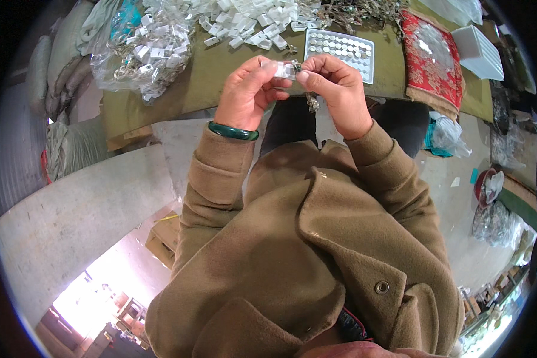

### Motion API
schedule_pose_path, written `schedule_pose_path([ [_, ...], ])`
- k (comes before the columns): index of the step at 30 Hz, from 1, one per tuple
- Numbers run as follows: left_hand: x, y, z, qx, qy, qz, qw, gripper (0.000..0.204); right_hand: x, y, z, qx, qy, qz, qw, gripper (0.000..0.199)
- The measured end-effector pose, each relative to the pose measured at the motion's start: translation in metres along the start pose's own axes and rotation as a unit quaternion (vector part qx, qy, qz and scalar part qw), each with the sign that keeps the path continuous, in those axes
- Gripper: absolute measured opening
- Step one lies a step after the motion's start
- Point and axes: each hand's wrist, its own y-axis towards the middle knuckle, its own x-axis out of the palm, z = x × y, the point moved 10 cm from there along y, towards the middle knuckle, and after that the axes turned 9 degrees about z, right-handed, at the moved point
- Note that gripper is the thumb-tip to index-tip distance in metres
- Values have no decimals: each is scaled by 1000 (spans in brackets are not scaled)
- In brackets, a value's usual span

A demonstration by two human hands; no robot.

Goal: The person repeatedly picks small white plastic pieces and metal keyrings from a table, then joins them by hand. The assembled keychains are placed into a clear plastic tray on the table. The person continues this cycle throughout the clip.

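Both hands curl nearly closed: the left hand (pixel 249 89) and right hand (pixel 335 89) pinch one small clear plastic piece (pixel 286 70) between fingertips above the worktop (pixel 221 71).

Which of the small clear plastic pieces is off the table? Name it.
The small clear piece pinched between both hands; the others lie heaped on the table.

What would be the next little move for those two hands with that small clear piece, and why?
Probably to press the small clear piece together and lay it with the white pile beyond. Both the left hand and the right hand pinch it at the fingertips, a small metal bit hangs beneath, and the tray of round discs lies just past them.
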Motion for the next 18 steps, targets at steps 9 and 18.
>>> schedule_pose_path([
  [9,2,6,-14,111,63,86,988,21,-13,-4,16,51,124,53,990,3],
  [18,14,0,-7,207,108,91,968,32,-20,-3,13,52,103,46,992,3],
])
